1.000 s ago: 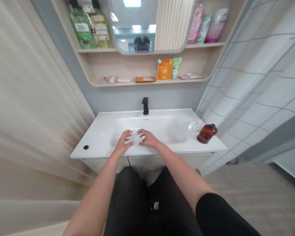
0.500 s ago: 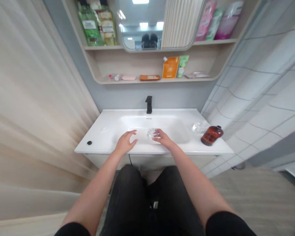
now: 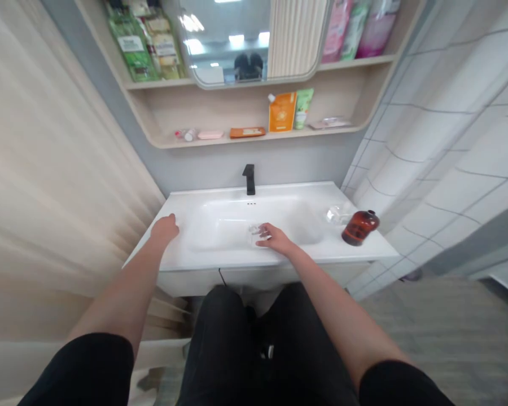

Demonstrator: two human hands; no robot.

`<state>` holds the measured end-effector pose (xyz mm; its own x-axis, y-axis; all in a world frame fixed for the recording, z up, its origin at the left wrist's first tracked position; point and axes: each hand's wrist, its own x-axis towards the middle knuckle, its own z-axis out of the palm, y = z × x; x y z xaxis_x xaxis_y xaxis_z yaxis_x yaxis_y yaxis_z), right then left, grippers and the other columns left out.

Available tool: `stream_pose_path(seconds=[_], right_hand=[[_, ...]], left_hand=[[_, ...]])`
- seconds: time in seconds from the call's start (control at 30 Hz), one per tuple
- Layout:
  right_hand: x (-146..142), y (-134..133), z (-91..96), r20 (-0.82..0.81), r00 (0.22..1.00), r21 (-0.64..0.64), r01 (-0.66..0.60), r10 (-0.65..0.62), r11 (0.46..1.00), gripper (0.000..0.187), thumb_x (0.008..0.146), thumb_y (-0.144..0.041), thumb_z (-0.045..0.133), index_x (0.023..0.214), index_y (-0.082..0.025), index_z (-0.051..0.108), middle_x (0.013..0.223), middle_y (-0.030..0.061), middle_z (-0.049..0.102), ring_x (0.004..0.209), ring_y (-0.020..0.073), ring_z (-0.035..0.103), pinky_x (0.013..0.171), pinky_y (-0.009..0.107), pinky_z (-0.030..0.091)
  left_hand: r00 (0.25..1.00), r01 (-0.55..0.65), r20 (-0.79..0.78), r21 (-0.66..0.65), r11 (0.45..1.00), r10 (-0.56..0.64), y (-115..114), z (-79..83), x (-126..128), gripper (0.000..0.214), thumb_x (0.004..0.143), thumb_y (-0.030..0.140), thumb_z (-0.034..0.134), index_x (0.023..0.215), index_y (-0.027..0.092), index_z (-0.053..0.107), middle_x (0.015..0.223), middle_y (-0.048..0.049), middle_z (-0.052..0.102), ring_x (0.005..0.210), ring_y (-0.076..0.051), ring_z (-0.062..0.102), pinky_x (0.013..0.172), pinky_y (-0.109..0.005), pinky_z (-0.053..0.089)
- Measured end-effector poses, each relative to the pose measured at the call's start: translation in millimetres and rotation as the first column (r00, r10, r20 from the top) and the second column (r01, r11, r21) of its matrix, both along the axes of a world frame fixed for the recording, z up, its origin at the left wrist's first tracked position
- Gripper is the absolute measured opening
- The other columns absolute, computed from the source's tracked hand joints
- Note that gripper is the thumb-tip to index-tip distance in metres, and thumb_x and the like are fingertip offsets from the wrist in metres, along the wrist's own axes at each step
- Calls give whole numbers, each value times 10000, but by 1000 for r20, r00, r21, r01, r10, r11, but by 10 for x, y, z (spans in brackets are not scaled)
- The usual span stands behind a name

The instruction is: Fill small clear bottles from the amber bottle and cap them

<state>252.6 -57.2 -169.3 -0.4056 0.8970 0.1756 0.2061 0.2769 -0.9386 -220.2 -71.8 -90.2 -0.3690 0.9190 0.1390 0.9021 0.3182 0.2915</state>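
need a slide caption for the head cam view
Head view: the right hand touches a clear cup in a white washbasin, the left hand on its rim.

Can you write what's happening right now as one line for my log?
left hand: on white washbasin rim | right hand: touching clear glass | nearby: amber bottle

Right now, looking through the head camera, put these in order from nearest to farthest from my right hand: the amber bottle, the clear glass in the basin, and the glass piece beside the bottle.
1. Clear glass: in the basin, at the fingertips of the right hand.
2. Glass piece: on the counter, right of the basin.
3. Amber bottle: on the counter, farther right.
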Motion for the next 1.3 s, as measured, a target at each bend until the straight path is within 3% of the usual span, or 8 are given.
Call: stream_pose_path(seconds=[0.13, 0.2, 0.3, 0.43, 0.53, 0.67, 1.03, 1.3], right_hand=[[-15, -5, 19, -16, 1000, -7, 22, -22, 1000, 565, 644, -385, 962, 1107, -260, 665, 1136, 54, 753, 988, 251, 739, 867, 427, 626], [-19, 16, 4, -23, 999, -4, 41, -41, 999, 608, 633, -374, 965, 1143, -259, 656, 1157, 55, 745, 1011, 252, 740, 891, 430, 623], [-25, 49, -53, -19, 996, 43, 91, -90, 995, 700, 613, -345, 967, 1229, -253, 647, 1205, 68, 722, 1062, 263, 733, 916, 435, 621], [-19, 46, -136, 24, 980, 165, 189, -196, 968, 755, 624, -295, 939, 1322, -255, 655, 1291, 96, 669, 1131, 285, 693, 850, 415, 642], [-4, 42, -172, 25, 979, 216, 191, -201, 957, 745, 624, -238, 917, 1328, -286, 679, 1308, 84, 631, 1167, 279, 673, 857, 409, 664], [9, 74, -196, 7, 986, 192, 161, -166, 968, 732, 636, -211, 907, 1328, -313, 687, 1340, 76, 593, 1229, 289, 652, 886, 435, 684], [-15, -17, -83, 94, 994, 359, 25, -63, 933, 779, 657, -177, 941, 1386, -286, 691, 1308, 89, 625, 1205, 303, 656, 1026, 504, 625], [-45, -63, -13, 136, 990, 433, -26, -36, 901, 742, 667, -263, 995, 1346, -240, 697, 1236, 96, 683, 1149, 299, 667, 1067, 500, 571]], left_hand=[[983, -3, 178, 237, 972, -41, -125, 19, 318, 205, 746, 194, 726, 880, 225, 574, 896, -105, 701, 1060, -360, 705, 1023, -484, 523], [921, 9, 355, 388, 922, -158, -191, -33, 671, 181, 801, 218, 704, 973, 207, 652, 909, -70, 712, 1003, -292, 688, 998, -432, 530], [844, 90, 449, 420, 903, -293, -247, -233, 1335, 249, 860, 301, 662, 1087, 217, 720, 911, -26, 728, 885, -225, 672, 879, -359, 560], [567, 82, 677, 520, 850, -469, -226, -547, 2023, 280, 830, 348, 654, 1062, 217, 740, 904, -28, 717, 842, -204, 655, 827, -342, 542], [396, -33, 769, 558, 829, -502, -181, -651, 2182, 264, 774, 386, 719, 974, 213, 722, 789, -1, 659, 730, -167, 598, 749, -311, 493], [315, -56, 793, 564, 824, -521, -152, -665, 2140, 211, 742, 361, 770, 874, 203, 730, 709, 16, 624, 683, -145, 570, 704, -286, 450], [421, 277, 756, 419, 865, -501, -94, -744, 2303, 380, 756, 527, 841, 926, 195, 765, 736, -34, 744, 687, -203, 695, 715, -342, 543], [620, 398, 579, 351, 848, -530, -149, -715, 2277, 351, 944, 570, 634, 879, 236, 718, 660, -1, 716, 683, -219, 698, 742, -334, 508]])
